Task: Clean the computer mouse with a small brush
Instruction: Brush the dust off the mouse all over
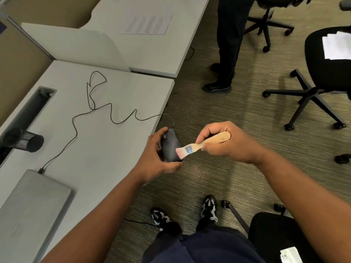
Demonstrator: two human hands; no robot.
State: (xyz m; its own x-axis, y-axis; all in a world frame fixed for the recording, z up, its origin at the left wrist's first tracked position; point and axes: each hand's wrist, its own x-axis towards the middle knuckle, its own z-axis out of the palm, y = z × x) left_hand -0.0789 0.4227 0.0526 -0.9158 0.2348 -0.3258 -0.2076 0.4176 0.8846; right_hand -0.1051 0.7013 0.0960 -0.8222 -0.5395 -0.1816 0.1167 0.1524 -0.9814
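Note:
A black wired computer mouse [171, 146] is held in the air just off the desk's right edge, with my left hand [155, 158] wrapped around its left side and underside. My right hand [226, 142] grips the wooden handle of a small brush [203, 145]. Its pale bristles rest on the mouse's right rear flank. The mouse's black cable [98, 109] snakes back across the white desk [106, 149] to a closed grey laptop [32, 209] at the lower left.
A black mesh cup [28, 141] lies tipped on the desk's left side beside a cable slot [32, 107]. A printed sheet [148, 23] lies on the far desk. Another person's legs [228, 44] stand ahead; office chairs [322, 76] sit right, on carpet.

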